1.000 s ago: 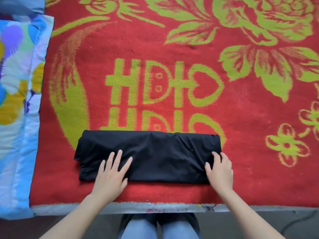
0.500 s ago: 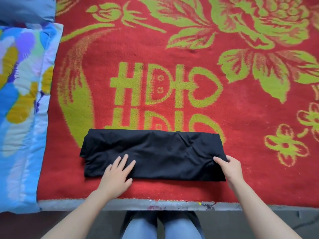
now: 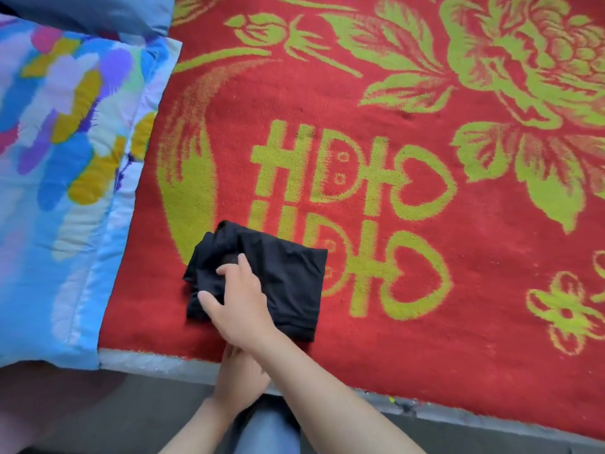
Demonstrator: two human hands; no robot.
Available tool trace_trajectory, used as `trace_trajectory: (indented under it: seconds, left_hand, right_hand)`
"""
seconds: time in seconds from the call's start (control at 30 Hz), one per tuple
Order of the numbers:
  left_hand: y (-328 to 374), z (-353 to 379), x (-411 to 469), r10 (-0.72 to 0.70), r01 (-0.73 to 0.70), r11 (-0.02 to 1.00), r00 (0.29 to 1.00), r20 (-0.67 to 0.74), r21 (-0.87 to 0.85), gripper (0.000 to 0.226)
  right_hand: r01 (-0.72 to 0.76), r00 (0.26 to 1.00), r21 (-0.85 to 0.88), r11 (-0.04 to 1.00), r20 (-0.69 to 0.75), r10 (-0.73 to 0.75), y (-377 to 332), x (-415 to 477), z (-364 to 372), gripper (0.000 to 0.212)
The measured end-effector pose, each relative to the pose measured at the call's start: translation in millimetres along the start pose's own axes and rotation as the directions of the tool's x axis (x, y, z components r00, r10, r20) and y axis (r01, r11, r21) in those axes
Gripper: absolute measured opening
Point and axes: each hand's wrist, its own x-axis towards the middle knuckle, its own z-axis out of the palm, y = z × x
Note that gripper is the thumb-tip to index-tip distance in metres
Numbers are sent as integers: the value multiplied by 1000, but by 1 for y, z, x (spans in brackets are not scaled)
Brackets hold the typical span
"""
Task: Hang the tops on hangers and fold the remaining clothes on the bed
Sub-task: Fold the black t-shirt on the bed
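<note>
The fingers [image 3: 244,265] of my right hand [image 3: 240,306] are bent and bunched close together, their tips dug into a fold of the black garment [image 3: 288,276], while the thumb [image 3: 206,298] sticks out toward 9 o'clock and lies flat on the cloth. Between them they grip the top layer of fabric. The wrist and forearm run back toward 5 o'clock, crossing over my left hand [image 3: 240,378]. That hand sits at 6 o'clock from the right one, over the near edge of the bed [image 3: 157,362]. Its fingertips are hidden under my right wrist, so I cannot tell whether they are spread or holding anything.

The garment lies in a compact, roughly square bundle, rumpled at its 9 o'clock side under my fingers and smoother toward 3 o'clock. It rests on the red blanket [image 3: 425,109], close to the near edge, partly covering the yellow-green lettering woven into it. Large yellow-green flowers fill the blanket toward 1 and 2 o'clock. At 9 o'clock from the garment, a blue quilt [image 3: 65,158] with coloured patches lies alongside the blanket, and a plain blue pillow [image 3: 98,11] sits beyond it at 11 o'clock. My jeans [image 3: 265,430] show at 6 o'clock, below the bed.
</note>
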Motion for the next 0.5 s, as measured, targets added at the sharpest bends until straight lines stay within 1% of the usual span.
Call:
trace_trajectory:
  seconds: [0.03, 0.07, 0.1, 0.13, 0.17, 0.2, 0.23, 0.27, 0.3, 0.33, 0.37, 0.43, 0.47, 0.5]
  left_hand:
    - [-3, -1, -7, -67, 70, 996, 996, 51, -57, 35]
    - [-11, 6, -13, -94, 100, 992, 992, 86, -78, 33]
    - [-21, 10, -19, -85, 87, 995, 995, 54, -43, 33]
    - [-31, 15, -22, -60, 61, 998, 998, 33, -20, 34]
    - [-42, 22, -23, -38, 38, 999, 999, 30, -9, 34]
    - [-51, 26, -26, -48, 48, 999, 999, 4, -10, 37]
    - [-53, 27, -27, -56, 55, 998, 997, -54, -19, 42]
    - [-53, 25, -27, -60, 60, 998, 995, -84, -3, 43]
    - [-52, 22, -26, -43, 48, 998, 990, -136, 30, 44]
    - [-50, 19, -22, 2, 13, 998, 979, -206, 69, 46]
    - [-51, 20, -15, 56, -22, 992, 961, -271, 127, 53]
    - [-51, 14, 5, 112, -63, 977, 965, -237, 202, 85]
    - [-50, 9, 15, 124, -69, 969, 967, -222, 239, 96]
    - [-52, 9, 25, 149, -83, 957, 963, -223, 279, 102]
  right_hand:
    - [-11, 997, -57, 998, 82, 16, 2, 3, 12, 49]
    - [-35, 992, -105, 994, 113, 47, 9, 4, 18, 54]
    - [-65, 991, -147, 987, 106, 81, 22, 4, 24, 55]
    - [-79, 994, -193, 978, 63, 93, 39, 4, 27, 53]
    - [-68, 997, -269, 961, -53, 56, 60, 0, 27, 50]
    - [-59, 987, -378, 924, -158, -2, 78, -4, 29, 46]
    - [-67, 984, -452, 890, -180, -18, 94, -9, 28, 42]
    - [-87, 987, -528, 845, -162, 1, 109, -12, 27, 41]
    - [-85, 990, -599, 797, -140, 0, 124, -16, 28, 46]
    - [-48, 992, -653, 756, -118, -38, 139, -19, 30, 56]
    - [-21, 993, -681, 732, -100, -65, 151, -20, 30, 65]
    - [18, 993, -731, 682, -64, -95, 164, -18, 29, 79]
    - [29, 992, -754, 656, -57, -109, 166, -17, 29, 85]
    - [37, 992, -771, 636, -46, -114, 167, -15, 30, 90]
